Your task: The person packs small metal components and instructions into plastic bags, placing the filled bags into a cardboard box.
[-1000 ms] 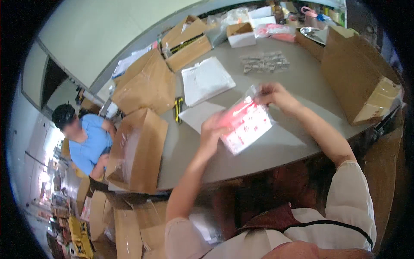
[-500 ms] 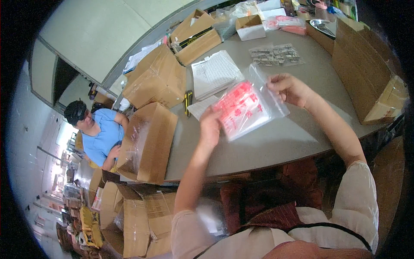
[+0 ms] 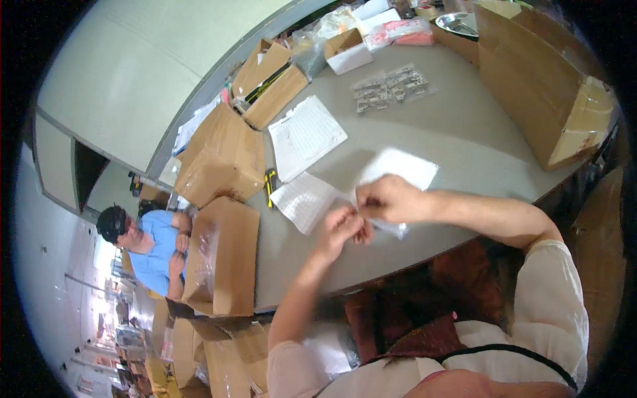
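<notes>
A clear plastic bag (image 3: 406,167) with a white face up lies low over the grey table, partly covered by my right hand (image 3: 391,199). That hand is closed, its fingers bunched at the bag's left edge. Beside it, close to the fingertips, my left hand (image 3: 340,232) has its fingers curled together. Motion smears them, and whatever is between them is hidden. A loose printed sheet (image 3: 304,199) lies just left of the bag. Farther off are a stack of printed papers (image 3: 306,136) and a clear bag of small metal parts (image 3: 391,87).
A yellow and black utility knife (image 3: 270,188) lies near the papers. Cardboard boxes stand along the left edge, one open box (image 3: 222,259) nearest. A tall carton (image 3: 537,86) stands at the right. Across the left side sits a person in blue (image 3: 151,249).
The bag has turned from its red-printed face to a white one. My right hand has come left and down across it, near my left hand. The whole view has shifted slightly.
</notes>
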`<state>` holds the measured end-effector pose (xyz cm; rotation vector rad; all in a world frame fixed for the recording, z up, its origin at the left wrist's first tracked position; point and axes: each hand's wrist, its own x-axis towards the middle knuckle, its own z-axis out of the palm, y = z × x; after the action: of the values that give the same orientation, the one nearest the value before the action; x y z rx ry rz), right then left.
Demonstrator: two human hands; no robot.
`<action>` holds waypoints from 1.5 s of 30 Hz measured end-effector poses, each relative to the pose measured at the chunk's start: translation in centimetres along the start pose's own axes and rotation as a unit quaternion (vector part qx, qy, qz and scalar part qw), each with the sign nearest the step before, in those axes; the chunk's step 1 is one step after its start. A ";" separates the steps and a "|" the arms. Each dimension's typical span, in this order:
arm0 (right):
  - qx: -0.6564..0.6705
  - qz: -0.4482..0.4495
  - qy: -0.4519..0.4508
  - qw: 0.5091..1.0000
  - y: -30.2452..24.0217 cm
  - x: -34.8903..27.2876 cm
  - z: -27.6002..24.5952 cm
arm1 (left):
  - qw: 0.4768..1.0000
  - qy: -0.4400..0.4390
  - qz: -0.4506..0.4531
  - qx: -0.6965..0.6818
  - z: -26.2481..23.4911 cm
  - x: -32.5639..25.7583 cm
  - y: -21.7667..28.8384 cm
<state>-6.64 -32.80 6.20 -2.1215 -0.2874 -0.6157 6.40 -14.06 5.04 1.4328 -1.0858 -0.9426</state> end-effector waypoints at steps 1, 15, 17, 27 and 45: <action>-0.026 0.007 -0.018 0.999 -0.4 -0.3 0.6 | 0.999 -0.035 -0.023 -0.014 0.0 -0.1 -0.1; 0.077 0.143 -0.141 0.977 -0.5 0.9 -1.0 | 0.995 -0.040 -0.065 -0.060 0.7 0.1 0.8; 0.148 0.185 -0.165 0.957 0.0 1.4 -1.7 | 0.994 -0.039 -0.064 -0.074 0.5 0.1 0.5; 0.261 0.217 -0.127 0.932 -0.4 2.5 -1.2 | 0.990 0.085 -0.049 -0.102 0.2 -0.1 0.1; -0.287 -0.150 0.097 0.941 -5.0 1.7 -6.8 | 0.997 0.068 -0.012 -0.033 0.8 -0.6 1.9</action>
<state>-9.43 -35.45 13.87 -2.5645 -0.3560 -1.1979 5.23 -13.79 6.78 1.4369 -0.9315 -0.8759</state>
